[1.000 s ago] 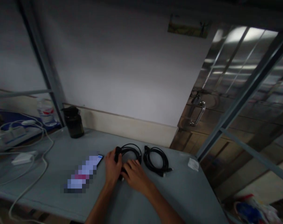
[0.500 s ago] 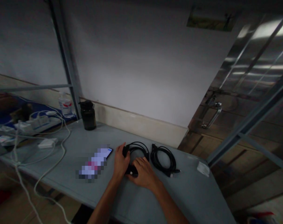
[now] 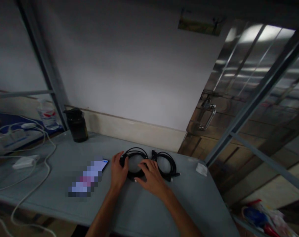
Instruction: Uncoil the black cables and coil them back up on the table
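Note:
A coiled black cable [image 3: 133, 175] lies on the grey table in front of me. My left hand [image 3: 118, 171] is closed around the left side of the coil, thumb and fingers on the strands. Over the coil's right side, my right hand [image 3: 151, 176] is open, its thumb and index finger spread apart. The right fingers hide part of the loop. Just to the right lies a second black cable coil [image 3: 173, 166], its plug ends toward the front right. A phone [image 3: 90, 177] with a lit, pixelated screen lies left of my left hand.
At the back left stands a dark bottle [image 3: 77, 126], with a clear water bottle [image 3: 48, 115] beyond it. White cords [image 3: 47, 164] and a white adapter [image 3: 26, 162] lie at the left. A crumpled white paper [image 3: 201, 169] sits near the right edge, beside a metal bed frame post [image 3: 253, 102].
My right hand has opened, its fingers spreading off the front of the coil. The loop now looks rounder. My left hand stays at its left side. The camera view has turned rightward.

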### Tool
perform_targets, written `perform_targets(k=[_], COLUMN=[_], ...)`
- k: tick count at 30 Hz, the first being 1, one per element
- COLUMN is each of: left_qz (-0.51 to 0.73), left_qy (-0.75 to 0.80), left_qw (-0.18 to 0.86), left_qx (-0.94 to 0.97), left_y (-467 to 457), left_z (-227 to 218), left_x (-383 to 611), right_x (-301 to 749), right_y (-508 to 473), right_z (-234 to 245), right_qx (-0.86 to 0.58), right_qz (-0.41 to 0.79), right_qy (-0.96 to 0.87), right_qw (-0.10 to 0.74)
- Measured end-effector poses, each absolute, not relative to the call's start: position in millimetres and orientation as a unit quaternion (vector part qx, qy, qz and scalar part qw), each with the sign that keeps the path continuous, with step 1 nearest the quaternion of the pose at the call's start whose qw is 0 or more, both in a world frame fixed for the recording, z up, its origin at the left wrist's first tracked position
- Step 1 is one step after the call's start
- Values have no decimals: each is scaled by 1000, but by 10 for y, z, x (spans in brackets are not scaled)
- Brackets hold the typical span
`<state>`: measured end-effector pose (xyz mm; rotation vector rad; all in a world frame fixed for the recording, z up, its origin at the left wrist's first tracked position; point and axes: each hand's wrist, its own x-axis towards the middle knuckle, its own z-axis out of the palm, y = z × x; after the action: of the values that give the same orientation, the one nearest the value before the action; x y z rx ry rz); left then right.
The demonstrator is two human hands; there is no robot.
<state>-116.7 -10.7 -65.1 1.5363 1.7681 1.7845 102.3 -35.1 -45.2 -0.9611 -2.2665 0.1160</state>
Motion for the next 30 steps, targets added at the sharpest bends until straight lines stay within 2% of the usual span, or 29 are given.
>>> perform_targets(k=[3,9,15,19,24,30], left_qz=[615,632,643,643,640,628], left_qy=[589,563,553,553,552,553], left_qw=[59,8,5,9,12,7], left_qx=[521,532,530,531,535,548], left_y=[-153,-215,-242,-249,-253,-246], left_z=[-570,-485,-464,-456,-454,-460], left_x=[-1141,-1104,-1102,-1093,-1089,-1101], right_x=[1446,2228,2359,2334,2361,2350], right_y=[-441,-753,-991,-988,-912,-669], right_z=[-496,-641,-689,-758,-857,-810], right_qx=[-438,-480,-510,-527,-541,-575], right_qz=[3,-43,-68,-87,-57,28], right_qy=[-823,-817,-788,-783,-783,-736], right_qw=[360,316,338,319,303,356])
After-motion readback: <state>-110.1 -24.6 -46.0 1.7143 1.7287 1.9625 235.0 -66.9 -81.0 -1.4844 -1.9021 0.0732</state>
